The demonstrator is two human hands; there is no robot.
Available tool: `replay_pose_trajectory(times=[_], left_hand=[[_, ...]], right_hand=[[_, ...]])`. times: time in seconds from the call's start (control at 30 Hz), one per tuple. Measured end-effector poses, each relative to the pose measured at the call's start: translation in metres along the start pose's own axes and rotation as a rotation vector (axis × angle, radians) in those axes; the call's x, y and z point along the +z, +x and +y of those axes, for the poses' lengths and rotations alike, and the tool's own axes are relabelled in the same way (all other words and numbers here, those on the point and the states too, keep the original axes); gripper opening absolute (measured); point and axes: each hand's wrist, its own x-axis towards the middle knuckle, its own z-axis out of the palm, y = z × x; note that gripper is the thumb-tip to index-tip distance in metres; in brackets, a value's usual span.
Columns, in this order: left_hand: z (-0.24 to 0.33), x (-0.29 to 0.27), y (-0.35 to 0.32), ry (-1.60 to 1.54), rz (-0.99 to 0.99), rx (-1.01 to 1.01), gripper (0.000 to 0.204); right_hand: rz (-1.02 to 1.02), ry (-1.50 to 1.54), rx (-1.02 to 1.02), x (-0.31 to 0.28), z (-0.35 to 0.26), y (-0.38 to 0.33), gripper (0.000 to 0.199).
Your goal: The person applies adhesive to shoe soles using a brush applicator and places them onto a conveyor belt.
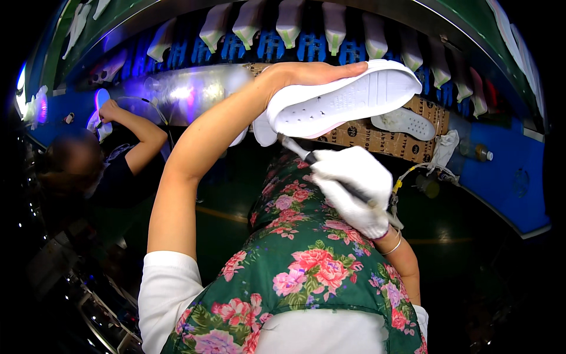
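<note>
My bare left hand [312, 72] grips a white shoe sole [348, 97] along its far edge, with most of the fingers hidden behind it. The sole's inner side faces up, showing grooves and small holes. In a white glove, my right hand [354, 180] is closed around a slim brush [308, 156] with a dark handle and a metal-coloured neck. Its tip is at the near left rim of the sole; whether it touches cannot be made out. Behind the sole, a white rounded piece [264, 131] shows in part.
Another white sole [407, 123] lies on a printed cardboard strip [365, 138]. Beyond, pale shoe forms [290, 23] hang in a row near blue holders [311, 47]. At right are a bottle [483, 153] and a blue table [501, 189]. A co-worker's arm [138, 130] is at left.
</note>
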Motion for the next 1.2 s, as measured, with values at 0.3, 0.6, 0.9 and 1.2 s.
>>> replay_pose_trajectory(times=[0.3, 0.6, 0.9, 1.2], left_hand=[[-0.08, 0.02, 0.03, -1.218, -0.713, 0.424, 0.095], [-0.1, 0.07, 0.018, -0.815, 0.056, 0.402, 0.047], [-0.092, 0.079, -0.017, -1.735, -0.615, 0.751, 0.075], [-0.071, 0.108, -0.01, -1.482, -0.389, 0.994, 0.117]], right_hand=[[0.453, -0.031, 0.197, -0.026, 0.016, 0.014, 0.02], [0.13, -0.236, 0.079, -0.05, 0.022, 0.031, 0.019], [0.207, -0.243, 0.025, -0.042, 0.003, 0.02, 0.019], [0.309, -0.25, -0.118, -0.033, -0.011, 0.038, 0.023]])
